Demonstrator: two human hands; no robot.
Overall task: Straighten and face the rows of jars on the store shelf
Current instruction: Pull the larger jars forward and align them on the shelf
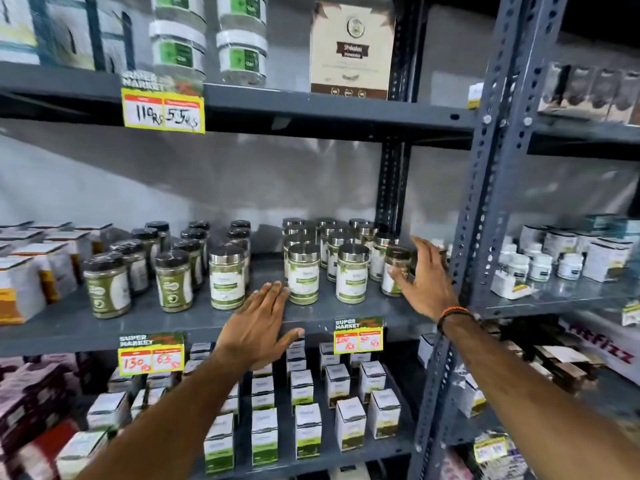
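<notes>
On the middle shelf (194, 323), silver-lid jars (350, 273) stand upright in rows running front to back, front labels facing out. Left hand (258, 327) open, flat, fingertips beside front-left jar (303, 273). Right hand (424, 280) open, thumb on rightmost jar (394, 270), partly hiding it. Rear jars hidden, label text unreadable.

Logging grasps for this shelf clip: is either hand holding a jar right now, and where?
Nothing is held. The left hand is open beside a silver-lidded jar; the right hand is open beside the rightmost jar.
</notes>
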